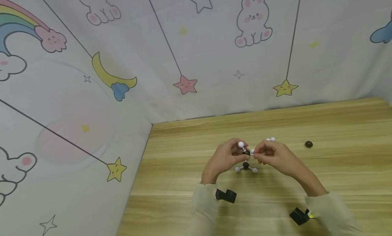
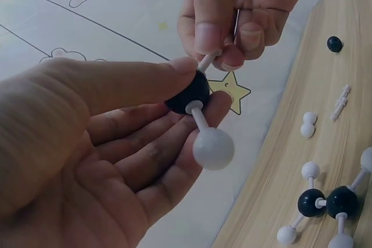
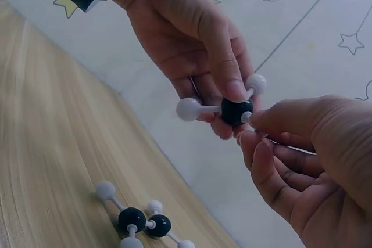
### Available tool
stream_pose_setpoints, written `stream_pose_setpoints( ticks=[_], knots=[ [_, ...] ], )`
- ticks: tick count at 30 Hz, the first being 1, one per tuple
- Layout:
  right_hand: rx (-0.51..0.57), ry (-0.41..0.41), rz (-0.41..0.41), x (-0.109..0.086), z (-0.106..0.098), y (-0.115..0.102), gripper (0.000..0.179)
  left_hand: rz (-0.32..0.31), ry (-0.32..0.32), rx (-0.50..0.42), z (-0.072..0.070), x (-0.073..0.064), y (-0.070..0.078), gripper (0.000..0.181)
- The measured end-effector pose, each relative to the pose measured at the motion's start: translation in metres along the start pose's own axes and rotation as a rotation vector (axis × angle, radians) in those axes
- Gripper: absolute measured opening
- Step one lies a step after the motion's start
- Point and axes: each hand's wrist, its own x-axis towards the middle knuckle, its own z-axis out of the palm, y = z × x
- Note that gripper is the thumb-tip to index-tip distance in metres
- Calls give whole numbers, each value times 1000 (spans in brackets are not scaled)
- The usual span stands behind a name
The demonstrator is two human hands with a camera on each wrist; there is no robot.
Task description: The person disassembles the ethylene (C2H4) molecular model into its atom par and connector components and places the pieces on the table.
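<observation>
The left hand (image 1: 225,157) grips a glossy black ball (image 3: 231,112) between its thumb and the fingers curled beneath. Two white balls (image 3: 189,110) (image 3: 256,83) stand off it on short white sticks, at nine o'clock and one o'clock in the right wrist view. The right hand (image 1: 275,154), at three o'clock of the held ball in the head view, pinches a thin white stick (image 2: 207,63) between thumb and fingertip; the stick's other end meets the black ball at one o'clock in the left wrist view. Both hands work raised above a light wood-grain surface (image 1: 171,164).

Resting on that surface, at six o'clock of the held ball in the head view, is a ball-and-stick model (image 2: 321,203) of two joined black balls with white balls on white sticks. Two loose white balls (image 2: 309,118) (image 2: 307,130) lie touching at two o'clock, and a loose black ball (image 2: 334,44) sits well apart at three o'clock. In the left wrist view, several slim white sticks (image 2: 341,103) lie together at six o'clock of that loose black ball. A white backdrop (image 1: 214,52) printed with cartoon rabbits and stars rises behind, towards twelve o'clock.
</observation>
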Motion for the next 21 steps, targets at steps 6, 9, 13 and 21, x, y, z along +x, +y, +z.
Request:
stream_pose_setpoints(
  ticks=[6,9,13,21],
  knots=[
    [-17,18,-4,0,2,0,11,-6,15,66,-1,-1,1,22],
    [-29,25,-11,0,3,0,9,12,13,85,-2,-1,0,19],
    [-46,29,-19,0,2,-2,7,40,-14,51,-3,-1,-2,18],
    [-30,18,-39,0,-1,1,6,74,-65,15,-7,0,-2,16]
  ],
)
